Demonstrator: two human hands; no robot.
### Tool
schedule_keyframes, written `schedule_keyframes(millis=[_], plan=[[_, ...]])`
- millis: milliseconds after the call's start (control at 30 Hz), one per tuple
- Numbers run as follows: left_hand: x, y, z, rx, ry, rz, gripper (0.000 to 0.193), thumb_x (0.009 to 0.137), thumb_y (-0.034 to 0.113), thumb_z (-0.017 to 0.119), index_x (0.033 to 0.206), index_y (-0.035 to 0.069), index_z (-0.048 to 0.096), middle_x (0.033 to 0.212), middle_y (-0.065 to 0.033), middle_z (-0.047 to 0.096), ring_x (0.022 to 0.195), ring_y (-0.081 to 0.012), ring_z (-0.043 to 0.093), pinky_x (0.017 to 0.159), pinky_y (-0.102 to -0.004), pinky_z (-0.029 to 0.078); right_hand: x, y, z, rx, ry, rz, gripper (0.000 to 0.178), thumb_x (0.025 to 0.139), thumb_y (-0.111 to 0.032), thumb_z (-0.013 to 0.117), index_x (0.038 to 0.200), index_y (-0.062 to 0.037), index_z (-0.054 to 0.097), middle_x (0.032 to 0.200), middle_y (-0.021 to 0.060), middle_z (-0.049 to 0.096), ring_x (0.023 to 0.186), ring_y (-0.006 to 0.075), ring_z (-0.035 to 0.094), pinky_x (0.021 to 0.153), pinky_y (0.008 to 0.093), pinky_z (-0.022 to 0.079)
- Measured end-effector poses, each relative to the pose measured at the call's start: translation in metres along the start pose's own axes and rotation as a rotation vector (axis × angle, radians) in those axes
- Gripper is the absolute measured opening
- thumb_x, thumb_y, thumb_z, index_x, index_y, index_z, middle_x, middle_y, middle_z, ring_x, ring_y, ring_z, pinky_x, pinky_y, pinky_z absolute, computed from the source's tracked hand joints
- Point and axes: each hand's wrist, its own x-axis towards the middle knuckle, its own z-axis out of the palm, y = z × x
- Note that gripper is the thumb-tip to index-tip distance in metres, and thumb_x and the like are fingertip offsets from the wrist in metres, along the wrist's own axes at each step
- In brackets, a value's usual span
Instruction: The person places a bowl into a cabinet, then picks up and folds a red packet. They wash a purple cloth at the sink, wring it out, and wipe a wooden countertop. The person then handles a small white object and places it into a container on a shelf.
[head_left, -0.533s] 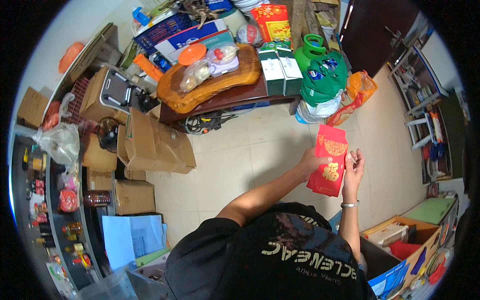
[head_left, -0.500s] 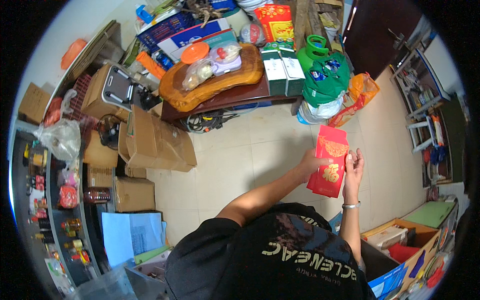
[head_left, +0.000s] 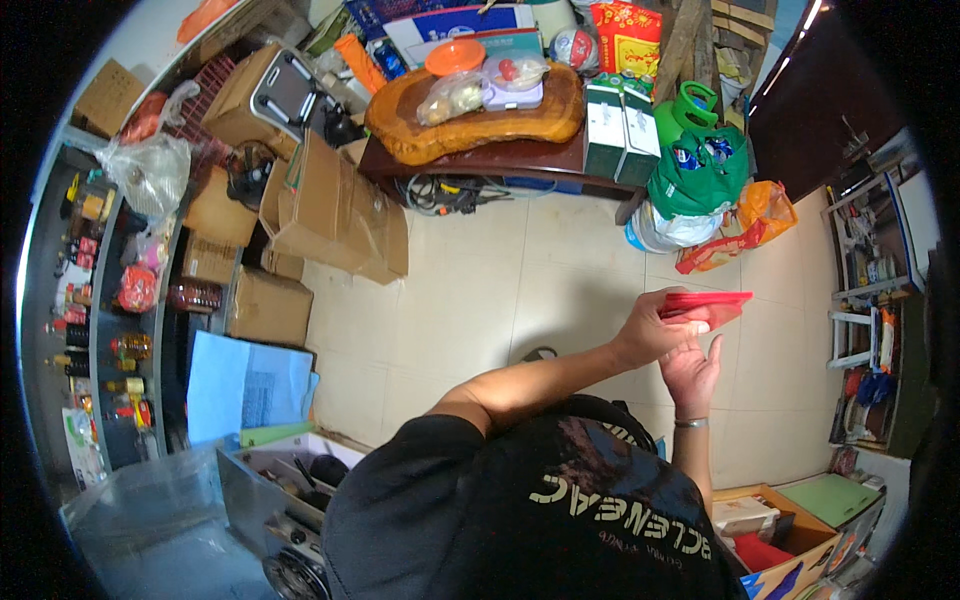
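My left hand (head_left: 646,332) grips a stack of red envelopes (head_left: 712,302) at its left end. The stack is tilted nearly edge-on, so its printed face is mostly out of sight. Just below it, my right hand (head_left: 690,378) is open, palm up, with the thumb stretched away from the fingers. Its fingertips are close to the lower side of the envelopes; whether they touch is hard to tell. A metal bracelet (head_left: 691,423) circles my right wrist.
Ahead stands a dark red table (head_left: 480,174) bearing a carved wooden tea tray (head_left: 400,140). Bags and a green gas cylinder (head_left: 690,110) are right of it. Cardboard boxes (head_left: 345,215) and stocked shelves (head_left: 100,350) line the left; a small stool (head_left: 852,340) stands at right.
The envelopes have tipped from showing their gold-printed front to nearly edge-on. My right hand has moved from their right side to below them and opened. The view has shifted.
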Motion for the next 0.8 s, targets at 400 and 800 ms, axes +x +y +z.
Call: schedule_keyframes(millis=[400,800], plan=[[-0.041,-0.011,-0.048,0.162,0.091,-0.189,0.02,0.087,0.01,0.072,0.104,0.001,0.067,0.083,-0.0062,0.071,0.077,-0.0099,0.063,0.067,-0.0305,0.053,-0.007,0.053,0.041,-0.103,0.111,0.07,0.053,0.104,-0.052,0.04,0.13,-0.0094,0.057,0.127,0.0086,0.06,0.122,0.0239,0.052,0.108,0.0445,0.038],[0.001,-0.002,-0.115,0.151,0.092,-0.138,0.035,0.087,0.01,0.071,0.118,-0.001,0.059,0.101,-0.0076,0.069,0.092,-0.0123,0.063,0.082,-0.0304,0.053,0.043,0.097,0.055,-1.062,0.054,-0.165,0.033,0.098,-0.003,0.057,0.132,-0.0027,0.057,0.119,0.0031,0.066,0.106,0.0113,0.061,0.095,0.0284,0.048]])
